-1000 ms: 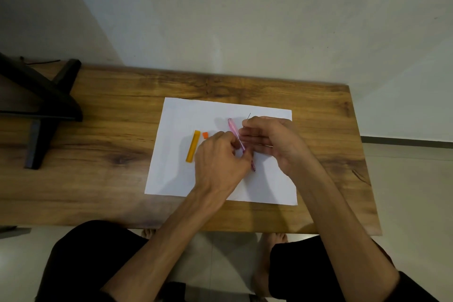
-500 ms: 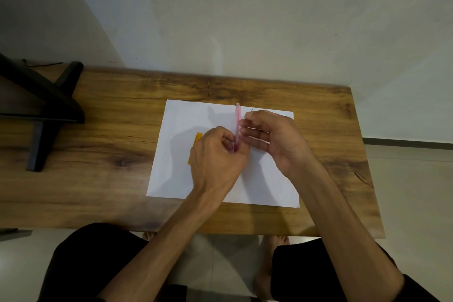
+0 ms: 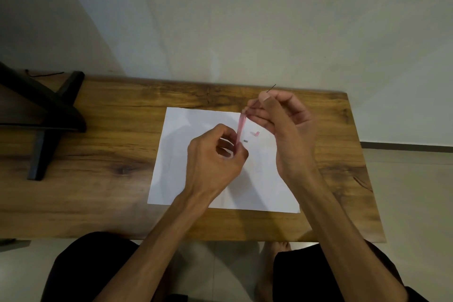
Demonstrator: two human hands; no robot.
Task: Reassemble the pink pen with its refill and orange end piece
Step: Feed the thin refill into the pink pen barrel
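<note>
a: where's the pink pen barrel [image 3: 241, 128] sitting rn?

b: it's standing tilted above the white paper [image 3: 186, 154], lower end in the left hand [image 3: 215, 154], upper end leaning twd the right hand [image 3: 282, 125]. left fingers [image 3: 226, 143] are curling round the barrel's lower part, gripping it.

a: & the right hand?

b: it's raised over the far edge of the paper, thumb & forefinger pinching a thin dark refill [image 3: 271, 88]. the tip is poking out past the thumb, pointing up & away. the rest of the refill is hidden behind the fingers, so can't tell if it's already entering the barrel. the barrel's top is lying just beside the right fingertips.

a: anything else lying on the paper?

b: two small bits btwn the hands: a small pink piece [image 3: 255, 133] w/ a reddish end, & a tiny dark piece [image 3: 245, 141] just beside the barrel. both are too small to tell what they are. orange end piece: not making it out.

a: & the table?

b: wooden table [image 3: 98, 154], paper lying near its middle, a black stand [image 3: 46, 115] sitting at the left end. the person is sitting at the near edge, dark shorts, bare feet on the floor below.
</note>
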